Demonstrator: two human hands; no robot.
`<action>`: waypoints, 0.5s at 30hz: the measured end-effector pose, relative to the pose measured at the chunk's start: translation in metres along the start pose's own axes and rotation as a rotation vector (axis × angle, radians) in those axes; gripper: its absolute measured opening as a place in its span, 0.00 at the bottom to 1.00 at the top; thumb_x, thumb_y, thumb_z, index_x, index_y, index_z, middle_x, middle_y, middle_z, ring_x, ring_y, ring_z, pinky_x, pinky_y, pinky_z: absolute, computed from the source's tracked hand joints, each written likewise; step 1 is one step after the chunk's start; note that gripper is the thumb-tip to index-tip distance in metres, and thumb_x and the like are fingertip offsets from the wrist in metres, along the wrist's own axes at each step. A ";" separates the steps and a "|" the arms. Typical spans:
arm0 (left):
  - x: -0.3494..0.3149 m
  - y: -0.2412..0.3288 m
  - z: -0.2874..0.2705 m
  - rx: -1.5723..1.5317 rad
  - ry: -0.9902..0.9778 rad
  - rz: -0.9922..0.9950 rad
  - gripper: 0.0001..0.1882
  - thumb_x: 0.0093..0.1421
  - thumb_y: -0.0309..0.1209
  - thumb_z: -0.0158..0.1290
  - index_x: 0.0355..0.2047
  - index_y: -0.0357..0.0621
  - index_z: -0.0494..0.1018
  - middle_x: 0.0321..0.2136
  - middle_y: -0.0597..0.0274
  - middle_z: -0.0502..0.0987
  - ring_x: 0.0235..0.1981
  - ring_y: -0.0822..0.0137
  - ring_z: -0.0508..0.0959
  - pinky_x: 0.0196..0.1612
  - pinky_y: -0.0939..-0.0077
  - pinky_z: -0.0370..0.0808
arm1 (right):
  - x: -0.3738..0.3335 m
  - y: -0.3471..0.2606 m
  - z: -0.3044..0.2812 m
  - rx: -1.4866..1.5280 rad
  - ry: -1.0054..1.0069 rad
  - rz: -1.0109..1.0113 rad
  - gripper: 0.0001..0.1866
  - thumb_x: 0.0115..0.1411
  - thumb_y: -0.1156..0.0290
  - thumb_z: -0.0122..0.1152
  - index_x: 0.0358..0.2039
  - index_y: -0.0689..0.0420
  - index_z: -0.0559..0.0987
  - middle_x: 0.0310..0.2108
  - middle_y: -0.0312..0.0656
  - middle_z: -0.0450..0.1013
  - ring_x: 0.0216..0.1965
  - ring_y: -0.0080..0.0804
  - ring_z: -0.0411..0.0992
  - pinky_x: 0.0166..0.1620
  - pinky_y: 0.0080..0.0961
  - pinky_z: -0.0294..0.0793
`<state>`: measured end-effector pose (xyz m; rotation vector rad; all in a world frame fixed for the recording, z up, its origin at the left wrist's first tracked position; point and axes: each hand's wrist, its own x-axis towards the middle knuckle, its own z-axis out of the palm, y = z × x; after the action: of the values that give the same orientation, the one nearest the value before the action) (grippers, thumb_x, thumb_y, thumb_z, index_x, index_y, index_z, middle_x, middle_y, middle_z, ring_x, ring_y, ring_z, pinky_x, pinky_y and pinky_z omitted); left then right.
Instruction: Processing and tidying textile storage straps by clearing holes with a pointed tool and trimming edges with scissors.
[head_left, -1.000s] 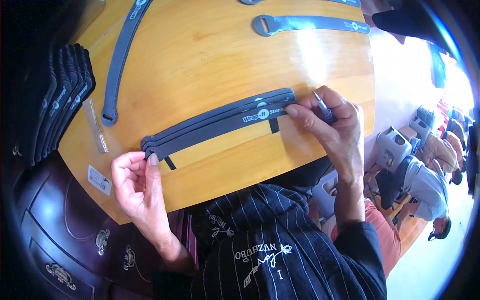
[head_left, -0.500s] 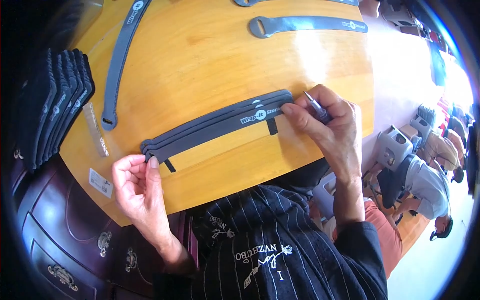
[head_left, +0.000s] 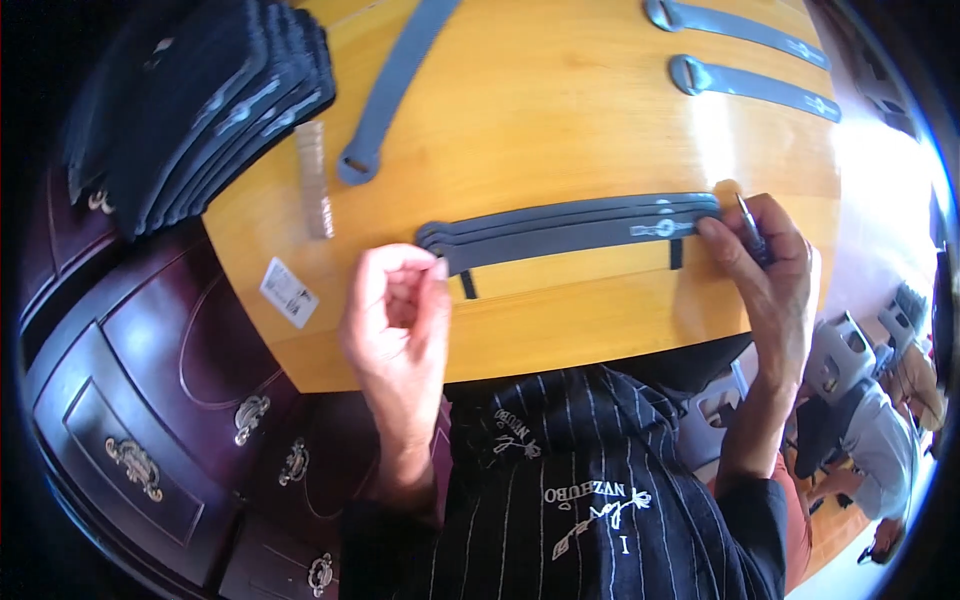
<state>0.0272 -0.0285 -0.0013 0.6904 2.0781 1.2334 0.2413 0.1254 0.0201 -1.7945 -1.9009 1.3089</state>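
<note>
A layered stack of dark grey straps (head_left: 570, 231), with printing near its right end, lies across the wooden table. At the stack's left end my left hand (head_left: 398, 315) is closed, thumb and fingertips pinching the front strap's tip. My right hand (head_left: 768, 268) presses thumb and fingers on the right end. That same hand also holds a slim pen-like tool (head_left: 750, 228), its pointed metal tip facing away from me. Two short black tabs, one on the left (head_left: 469, 284) and one on the right (head_left: 677, 253), show at the stack's near edge.
More grey straps with slotted round ends lie on the table (head_left: 560, 130): one far left (head_left: 395, 95), two far right. A pile of folded black pieces (head_left: 240, 110) sits at the left. Nearby are a clear strip (head_left: 314, 180) and white label (head_left: 289, 292). Dark drawers (head_left: 130, 400) stand left.
My view has shifted, so the table and hands appear further right, with more of the black pile and drawers showing. Both hands keep to the same ends of the stack.
</note>
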 end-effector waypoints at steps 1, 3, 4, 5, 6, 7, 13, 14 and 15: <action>0.001 0.000 -0.001 -0.005 0.003 0.008 0.06 0.57 0.19 0.55 0.33 0.38 0.70 0.23 0.70 0.70 0.22 0.82 0.67 0.27 0.88 0.66 | 0.002 0.000 0.002 0.014 -0.013 -0.010 0.11 0.53 0.71 0.68 0.26 0.59 0.73 0.17 0.29 0.65 0.21 0.14 0.59 0.25 0.15 0.60; 0.000 0.002 0.000 0.092 0.020 0.010 0.06 0.57 0.18 0.55 0.33 0.38 0.70 0.23 0.68 0.70 0.22 0.81 0.67 0.27 0.87 0.67 | 0.004 0.003 0.003 -0.129 0.083 -0.169 0.11 0.53 0.71 0.68 0.27 0.59 0.73 0.17 0.30 0.65 0.21 0.14 0.61 0.26 0.15 0.61; -0.001 0.004 0.001 0.147 0.034 0.014 0.06 0.57 0.18 0.55 0.34 0.38 0.70 0.19 0.68 0.69 0.19 0.80 0.66 0.25 0.86 0.65 | 0.005 0.004 0.003 -0.101 0.047 -0.178 0.10 0.52 0.72 0.68 0.27 0.59 0.73 0.18 0.30 0.66 0.20 0.15 0.62 0.26 0.15 0.62; -0.001 0.006 -0.002 0.151 0.041 0.017 0.06 0.57 0.18 0.55 0.34 0.38 0.70 0.19 0.68 0.69 0.19 0.80 0.66 0.25 0.86 0.65 | 0.006 0.004 0.005 -0.096 0.045 -0.183 0.10 0.52 0.72 0.68 0.27 0.59 0.73 0.18 0.30 0.66 0.20 0.15 0.62 0.26 0.15 0.62; -0.002 0.008 -0.004 0.190 0.014 -0.039 0.06 0.57 0.18 0.55 0.34 0.37 0.70 0.17 0.68 0.67 0.17 0.80 0.64 0.23 0.85 0.64 | 0.006 0.004 0.006 -0.047 0.013 -0.124 0.10 0.52 0.72 0.68 0.27 0.59 0.73 0.18 0.30 0.66 0.20 0.15 0.62 0.26 0.15 0.62; -0.003 0.009 -0.006 0.227 -0.013 -0.095 0.06 0.57 0.18 0.55 0.34 0.37 0.70 0.14 0.69 0.65 0.16 0.80 0.63 0.21 0.84 0.62 | 0.007 0.004 0.006 0.000 -0.017 -0.066 0.10 0.52 0.73 0.68 0.26 0.58 0.73 0.18 0.30 0.66 0.20 0.15 0.62 0.26 0.15 0.62; -0.003 0.016 -0.012 0.012 -0.063 -0.229 0.04 0.63 0.24 0.51 0.37 0.37 0.71 0.16 0.69 0.69 0.14 0.81 0.63 0.18 0.86 0.59 | 0.017 0.006 -0.003 0.131 -0.168 0.017 0.10 0.52 0.70 0.68 0.25 0.58 0.74 0.18 0.28 0.67 0.20 0.13 0.63 0.25 0.14 0.61; -0.003 0.017 -0.014 -0.039 -0.075 -0.266 0.05 0.64 0.25 0.50 0.38 0.37 0.71 0.17 0.68 0.71 0.14 0.82 0.65 0.17 0.88 0.60 | 0.016 0.006 -0.004 0.129 -0.162 0.013 0.10 0.52 0.70 0.68 0.25 0.58 0.74 0.18 0.28 0.67 0.20 0.13 0.63 0.25 0.14 0.61; -0.005 0.017 -0.017 -0.046 -0.078 -0.260 0.05 0.64 0.25 0.50 0.38 0.37 0.71 0.17 0.68 0.71 0.14 0.82 0.65 0.17 0.88 0.60 | 0.016 0.006 -0.005 0.078 -0.125 -0.038 0.11 0.53 0.69 0.69 0.25 0.58 0.74 0.17 0.27 0.66 0.20 0.13 0.61 0.25 0.14 0.60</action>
<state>0.0205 -0.0341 0.0213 0.4242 1.9957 1.0865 0.2451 0.1406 0.0123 -1.6669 -1.9076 1.4928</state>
